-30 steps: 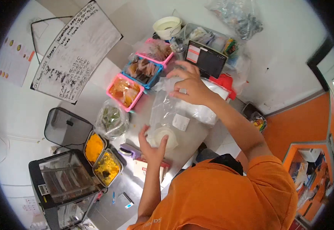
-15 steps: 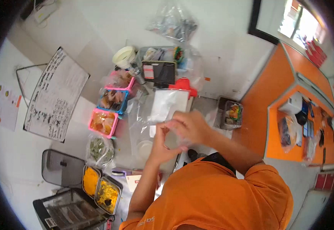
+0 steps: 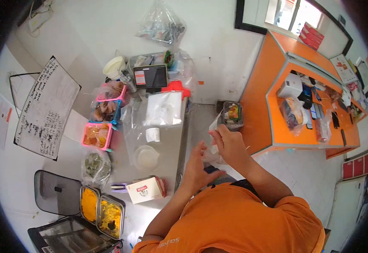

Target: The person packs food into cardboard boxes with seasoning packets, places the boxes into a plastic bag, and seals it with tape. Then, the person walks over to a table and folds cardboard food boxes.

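1. In the head view, the right hand (image 3: 232, 145) is closing its thumb and fingers in a pinch on a thin, whitish translucent plastic piece (image 3: 214, 123), which is sticking up above the fingers, off the right edge of the grey tabletop (image 3: 167, 145).
2. The left hand (image 3: 197, 173) is hanging open just beside it, fingers loosely curved and thumb spread apart. Clear film is showing between the two hands; whether the left fingers are touching it, the view is not making clear.
3. A round, pale translucent bowl-like piece (image 3: 146, 158) is lying nearer the left hand, inward from the tabletop's right edge. A small white paper slip (image 3: 153, 135) is lying just above it.
4. A flat stack of whitish clear plastic (image 3: 163, 110) is resting toward the far right corner, with a red cloth-like item (image 3: 179, 88) and a black-framed screen (image 3: 150, 76) standing behind it.
5. Along the left edge, a pink basket of orange food (image 3: 97, 136), a blue basket (image 3: 106, 111) and a second pink basket (image 3: 112, 90) are standing in a row, and a clear bag of green leaves (image 3: 96, 165) is sitting below them.
6. Toward the near edge, a white cardboard box with red print (image 3: 145, 190) is lying beside a purple item (image 3: 119, 187).
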